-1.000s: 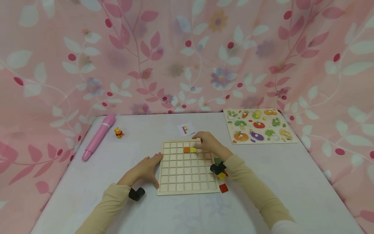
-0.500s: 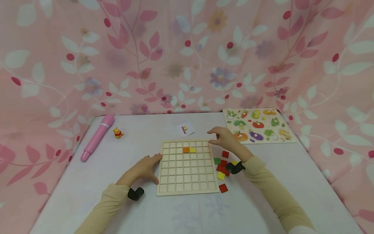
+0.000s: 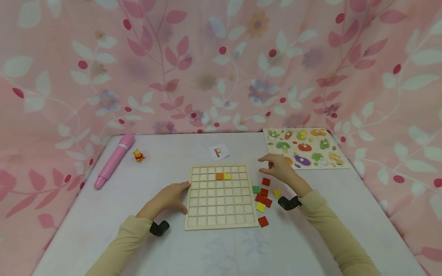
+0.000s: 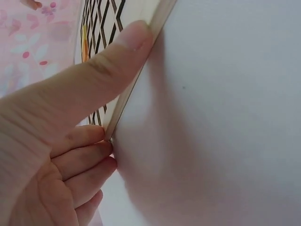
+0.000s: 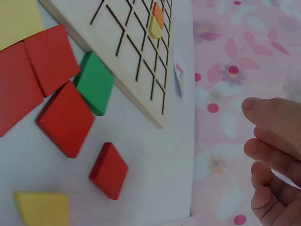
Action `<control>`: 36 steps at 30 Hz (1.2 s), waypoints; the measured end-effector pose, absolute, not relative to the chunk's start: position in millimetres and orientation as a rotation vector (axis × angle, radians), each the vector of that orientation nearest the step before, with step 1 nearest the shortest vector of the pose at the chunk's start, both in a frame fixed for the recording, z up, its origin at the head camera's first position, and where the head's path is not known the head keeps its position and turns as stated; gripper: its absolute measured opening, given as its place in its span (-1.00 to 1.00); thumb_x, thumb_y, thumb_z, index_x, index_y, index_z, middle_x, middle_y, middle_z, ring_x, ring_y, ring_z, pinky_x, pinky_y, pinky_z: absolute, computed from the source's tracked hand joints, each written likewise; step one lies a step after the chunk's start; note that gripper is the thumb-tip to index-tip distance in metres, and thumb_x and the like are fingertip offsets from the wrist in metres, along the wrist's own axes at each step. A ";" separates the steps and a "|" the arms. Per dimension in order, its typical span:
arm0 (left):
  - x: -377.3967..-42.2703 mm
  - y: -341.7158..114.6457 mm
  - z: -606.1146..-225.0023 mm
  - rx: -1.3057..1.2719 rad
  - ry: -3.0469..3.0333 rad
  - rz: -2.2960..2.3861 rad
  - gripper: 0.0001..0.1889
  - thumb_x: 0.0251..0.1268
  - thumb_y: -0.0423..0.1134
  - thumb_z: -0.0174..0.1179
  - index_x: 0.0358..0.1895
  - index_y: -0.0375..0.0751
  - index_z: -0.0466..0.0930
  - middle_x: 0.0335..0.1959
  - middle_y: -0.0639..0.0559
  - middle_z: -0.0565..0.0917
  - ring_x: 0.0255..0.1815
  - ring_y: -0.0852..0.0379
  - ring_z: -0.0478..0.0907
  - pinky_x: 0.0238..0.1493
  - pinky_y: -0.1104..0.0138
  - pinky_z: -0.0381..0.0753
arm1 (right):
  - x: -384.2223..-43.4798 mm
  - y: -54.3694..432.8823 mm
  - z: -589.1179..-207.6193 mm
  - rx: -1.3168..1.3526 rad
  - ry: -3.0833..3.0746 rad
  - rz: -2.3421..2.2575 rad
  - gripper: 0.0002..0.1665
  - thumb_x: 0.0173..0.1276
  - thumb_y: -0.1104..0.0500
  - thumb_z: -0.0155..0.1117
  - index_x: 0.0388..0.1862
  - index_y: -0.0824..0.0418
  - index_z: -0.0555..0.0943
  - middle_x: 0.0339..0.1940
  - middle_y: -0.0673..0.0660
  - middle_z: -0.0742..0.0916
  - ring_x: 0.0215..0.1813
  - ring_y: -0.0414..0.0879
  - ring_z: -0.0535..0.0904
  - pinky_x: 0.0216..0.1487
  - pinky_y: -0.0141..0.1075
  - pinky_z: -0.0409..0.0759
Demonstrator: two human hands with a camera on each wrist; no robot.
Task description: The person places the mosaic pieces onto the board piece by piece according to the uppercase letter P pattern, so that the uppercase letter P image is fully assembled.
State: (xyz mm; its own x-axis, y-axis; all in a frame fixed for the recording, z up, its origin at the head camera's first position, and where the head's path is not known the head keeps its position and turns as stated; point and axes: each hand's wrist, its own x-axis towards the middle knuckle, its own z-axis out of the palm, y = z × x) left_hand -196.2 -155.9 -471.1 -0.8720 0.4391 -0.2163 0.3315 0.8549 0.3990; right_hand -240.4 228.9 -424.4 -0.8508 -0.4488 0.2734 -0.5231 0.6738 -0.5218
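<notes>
A wooden grid board (image 3: 211, 210) lies on the table. In its second row sit an orange square tile (image 3: 220, 176) and, beside it on the right, a yellow tile (image 3: 227, 176) with one rounded corner. My left hand (image 3: 170, 197) touches the board's left edge, thumb and fingers spread apart along it. To the right of the board my right hand (image 3: 279, 168) hovers with a gap between thumb and index finger, holding nothing. Below it lie loose tiles: a green tile (image 3: 256, 189), several red tiles (image 3: 266, 181), a yellow tile (image 3: 260, 207) and another yellow tile (image 3: 277, 193).
A small printed pattern card (image 3: 219, 152) lies behind the board. At the back right is a vegetable puzzle board (image 3: 307, 153), partly behind my right hand. On the left are a bear figurine (image 3: 139, 155) and a pink wand-like stick (image 3: 114, 161). A floral curtain (image 3: 221, 76) hangs behind.
My right hand has moved right, away from the yellow tile on the board, to above the loose tiles' far side. The left hand stays at the board's edge.
</notes>
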 end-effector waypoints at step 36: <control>-197.8 -158.8 -471.1 0.663 2.751 0.577 -0.17 -0.55 -0.09 0.53 0.04 -0.31 0.50 0.02 -0.13 0.53 0.08 -0.12 0.39 0.10 0.12 0.29 | -226.8 240.9 -463.6 0.609 -2.987 0.982 -0.66 0.03 0.26 0.38 -0.18 0.36 0.61 -0.33 0.12 0.61 -0.45 -0.10 0.36 -0.49 -0.37 0.41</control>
State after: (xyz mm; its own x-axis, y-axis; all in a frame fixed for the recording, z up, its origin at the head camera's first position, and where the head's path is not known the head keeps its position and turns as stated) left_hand -197.8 -158.8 -471.1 -0.8642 0.4806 -0.1490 0.3802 0.8176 0.4324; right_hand -226.8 240.9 -463.6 -0.9259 -0.3730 0.0594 -0.3355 0.7398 -0.5832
